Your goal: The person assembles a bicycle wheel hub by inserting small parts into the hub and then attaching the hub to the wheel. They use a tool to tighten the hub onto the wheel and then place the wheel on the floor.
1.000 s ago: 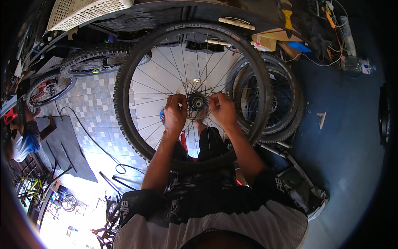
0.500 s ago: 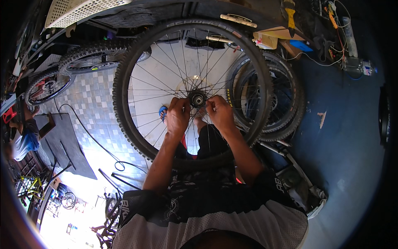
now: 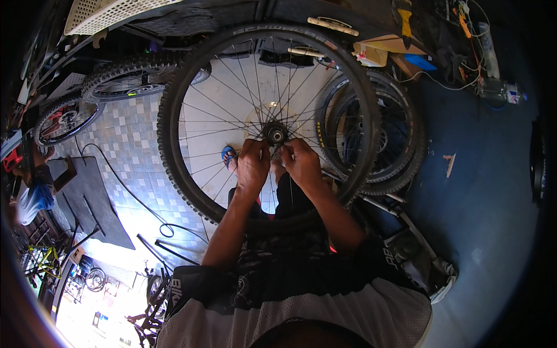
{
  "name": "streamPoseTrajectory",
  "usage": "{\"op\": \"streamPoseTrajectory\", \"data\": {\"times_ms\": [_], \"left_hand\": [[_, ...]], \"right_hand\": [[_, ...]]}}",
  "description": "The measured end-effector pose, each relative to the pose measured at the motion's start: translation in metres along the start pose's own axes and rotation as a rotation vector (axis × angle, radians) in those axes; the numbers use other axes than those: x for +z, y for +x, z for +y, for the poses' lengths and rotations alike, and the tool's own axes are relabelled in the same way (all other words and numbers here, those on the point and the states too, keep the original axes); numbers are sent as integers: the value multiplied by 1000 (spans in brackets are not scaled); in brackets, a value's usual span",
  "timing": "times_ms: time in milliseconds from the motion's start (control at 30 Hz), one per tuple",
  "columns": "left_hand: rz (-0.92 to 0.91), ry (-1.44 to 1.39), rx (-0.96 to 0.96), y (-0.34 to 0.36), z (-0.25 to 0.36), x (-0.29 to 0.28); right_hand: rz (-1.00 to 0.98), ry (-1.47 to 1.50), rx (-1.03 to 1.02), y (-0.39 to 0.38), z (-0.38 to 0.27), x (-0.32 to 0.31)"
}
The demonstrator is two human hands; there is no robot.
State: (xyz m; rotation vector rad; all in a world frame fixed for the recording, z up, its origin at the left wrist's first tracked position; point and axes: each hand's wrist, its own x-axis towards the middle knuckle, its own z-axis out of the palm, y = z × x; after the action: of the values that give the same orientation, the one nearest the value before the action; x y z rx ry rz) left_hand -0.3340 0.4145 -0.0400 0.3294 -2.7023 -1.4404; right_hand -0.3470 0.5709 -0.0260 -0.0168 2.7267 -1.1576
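A large bicycle wheel with a knobby black tire (image 3: 168,116) lies before me, its near side against my lap. At its middle is a dark wheel hub (image 3: 276,135) with a round metal bearing face, and thin spokes run out from it. My left hand (image 3: 253,165) is closed at the hub's near left edge, fingertips bent inward. Beside it, my right hand (image 3: 301,166) is closed in a pinch at the hub's near right edge. Whatever the fingertips of either hand grip is hidden or too small to name.
Several wheels lean at the right, among them a black wheel (image 3: 406,139). Farther left lie more knobby wheels (image 3: 130,87). A black cable (image 3: 125,180) crosses the tiled floor. Another person (image 3: 38,197) sits at the far left. A yellow-handled brush (image 3: 405,26) lies at the back.
Both hands have shifted from the hub's sides to its near edge and closer together. The right hand has moved left and slightly down. The wheel has turned or tilted slightly.
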Motion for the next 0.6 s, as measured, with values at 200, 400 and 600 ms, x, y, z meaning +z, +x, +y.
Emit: {"op": "streamPoseTrajectory", "data": {"times_ms": [200,400,600], "left_hand": [[-66,-7,-91,-10,2,1],[-3,-83,-184,-15,8,5],[11,-62,-118,-16,3,6]], "right_hand": [[13,64,27,-13,-5,9],[52,108,17,-17,1,14],[30,183,54,-20,1,22]]}}
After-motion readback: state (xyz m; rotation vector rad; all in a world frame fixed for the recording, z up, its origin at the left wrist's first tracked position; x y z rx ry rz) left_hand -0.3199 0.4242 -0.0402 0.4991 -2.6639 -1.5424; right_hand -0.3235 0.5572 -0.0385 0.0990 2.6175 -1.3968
